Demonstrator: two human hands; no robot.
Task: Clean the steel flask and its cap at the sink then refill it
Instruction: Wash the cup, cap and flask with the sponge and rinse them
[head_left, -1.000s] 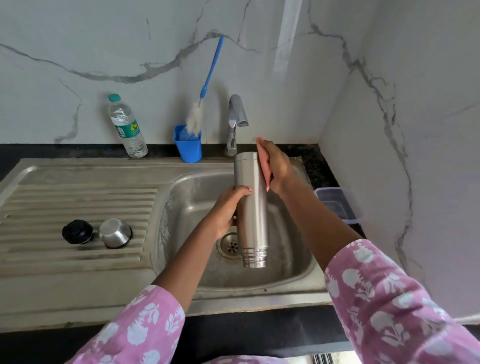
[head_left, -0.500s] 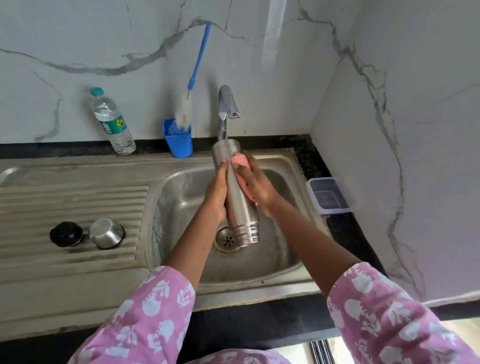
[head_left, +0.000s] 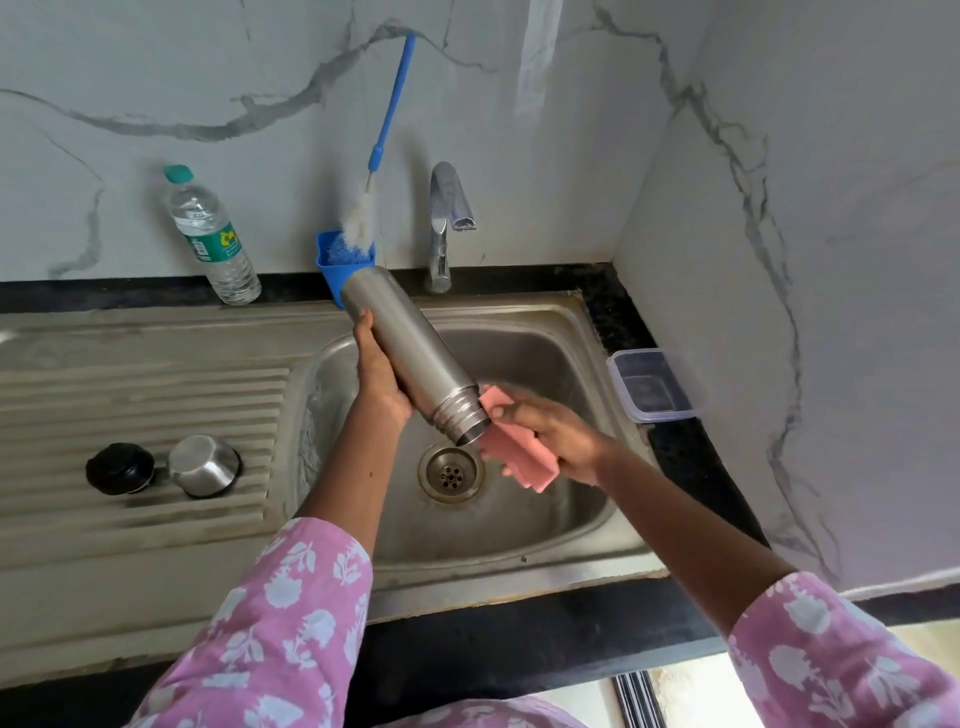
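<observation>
the left hand (head_left: 382, 382) wraps around the body of the steel flask (head_left: 410, 358), holding it tilted over the sink basin (head_left: 545, 364) with its open mouth pointing toward 4 o'clock. the right hand (head_left: 550, 441) clutches a pink sponge (head_left: 511, 457) against the flask's threaded neck. at 9 o'clock from the drain (head_left: 451, 474), the steel cap (head_left: 203, 465) and black stopper (head_left: 119, 467) sit side by side on the drainboard (head_left: 130, 395).
</observation>
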